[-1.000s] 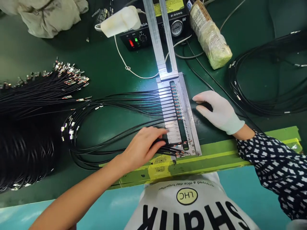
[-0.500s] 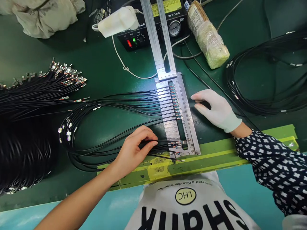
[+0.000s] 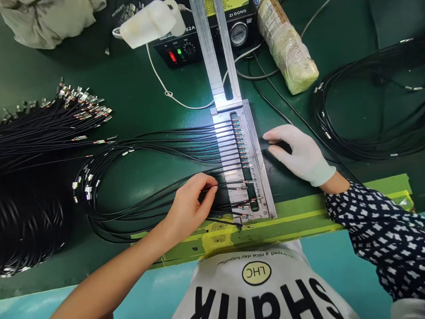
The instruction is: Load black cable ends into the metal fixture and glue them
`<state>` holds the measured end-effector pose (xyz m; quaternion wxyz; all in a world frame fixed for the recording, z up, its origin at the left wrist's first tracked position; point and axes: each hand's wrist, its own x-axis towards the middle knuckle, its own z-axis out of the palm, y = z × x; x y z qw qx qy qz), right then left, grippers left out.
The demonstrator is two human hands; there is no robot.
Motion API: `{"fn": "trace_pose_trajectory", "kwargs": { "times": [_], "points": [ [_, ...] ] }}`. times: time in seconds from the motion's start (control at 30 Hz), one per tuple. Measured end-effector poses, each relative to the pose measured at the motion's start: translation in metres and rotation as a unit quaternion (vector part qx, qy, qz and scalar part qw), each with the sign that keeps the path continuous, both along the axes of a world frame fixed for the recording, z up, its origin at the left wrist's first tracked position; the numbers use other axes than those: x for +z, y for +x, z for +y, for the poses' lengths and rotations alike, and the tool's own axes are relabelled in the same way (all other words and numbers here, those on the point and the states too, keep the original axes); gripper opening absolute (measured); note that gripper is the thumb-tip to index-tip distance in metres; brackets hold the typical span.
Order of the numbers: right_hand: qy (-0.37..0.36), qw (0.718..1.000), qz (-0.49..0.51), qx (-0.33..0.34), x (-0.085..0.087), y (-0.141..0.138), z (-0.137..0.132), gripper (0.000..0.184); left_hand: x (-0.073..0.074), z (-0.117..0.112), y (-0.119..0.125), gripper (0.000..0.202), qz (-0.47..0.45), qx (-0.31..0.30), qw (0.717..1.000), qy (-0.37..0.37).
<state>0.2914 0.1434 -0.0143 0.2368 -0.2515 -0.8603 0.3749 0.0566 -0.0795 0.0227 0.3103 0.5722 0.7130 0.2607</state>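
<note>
My bare left hand (image 3: 192, 201) pinches a black cable (image 3: 229, 183) between thumb and fingertips, near the lower part of a slotted metal fixture (image 3: 229, 167). The cable's stripped tip reaches the slot, with another loose end just below it. Above, several black cables (image 3: 195, 137) lie side by side across the fixture, their coloured wire ends over the slot. More loose ends rest at its bottom corner. My right hand (image 3: 294, 150), in a white glove, lies to the right of the fixture, thumb and fingers apart and holding nothing.
A coil with metal-tipped ends (image 3: 88, 181) lies left of the fixture, beyond it a large cable bundle (image 3: 86, 104). A black control box (image 3: 202, 37), a white lamp (image 3: 148, 24) and a wrapped block (image 3: 292, 57) stand behind. Another cable coil (image 3: 320, 106) lies right. Green tape (image 3: 299, 215) marks the edge.
My left hand has moved slightly up along the fixture, bringing the pinched cable from the lower loose ends towards the row above. My right hand has hardly moved. The view has shifted slightly.
</note>
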Motion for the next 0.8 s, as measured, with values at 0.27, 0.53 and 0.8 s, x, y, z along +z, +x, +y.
{"fn": "trace_pose_trajectory", "kwargs": {
  "times": [0.27,0.53,0.8],
  "points": [
    [-0.003,1.0,0.004,0.003,-0.001,0.0,0.001,0.031,-0.009,0.011,0.009,0.016,0.024,-0.082,0.995,0.058],
    [-0.01,1.0,0.004,0.005,0.0,-0.001,0.002,0.031,-0.009,0.024,0.008,0.01,0.104,-0.033,0.988,0.111],
    [-0.009,1.0,-0.004,0.002,0.002,-0.002,0.002,0.027,-0.017,0.025,0.005,0.022,0.128,-0.116,0.978,0.121]
  ]
}}
